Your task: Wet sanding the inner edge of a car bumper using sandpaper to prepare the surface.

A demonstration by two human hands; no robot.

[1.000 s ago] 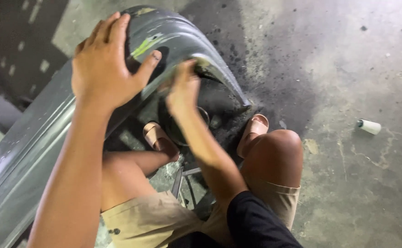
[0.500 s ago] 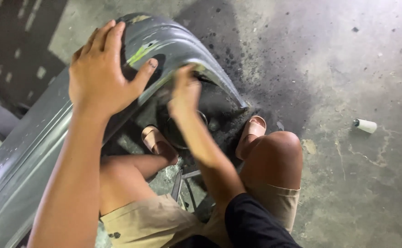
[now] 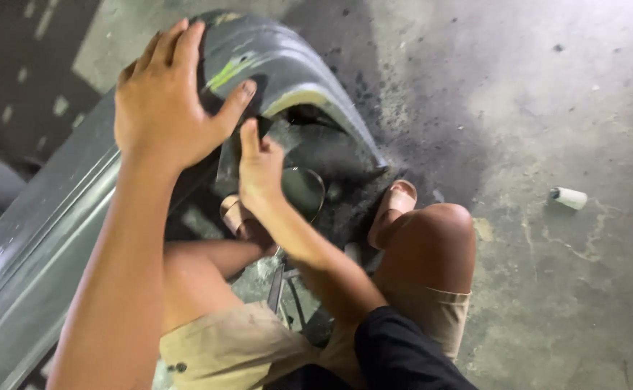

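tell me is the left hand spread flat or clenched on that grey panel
Spread flat: the left hand lies open on the curved grey panel, fingers extended upward and thumb splayed toward the right hand.

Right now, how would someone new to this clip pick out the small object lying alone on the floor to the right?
Start at the grey curved car panel that the left hand presses on, then cross the bent knee to the stained concrete floor. There lies a small white cylinder on its side, the only pale loose item near the knee.
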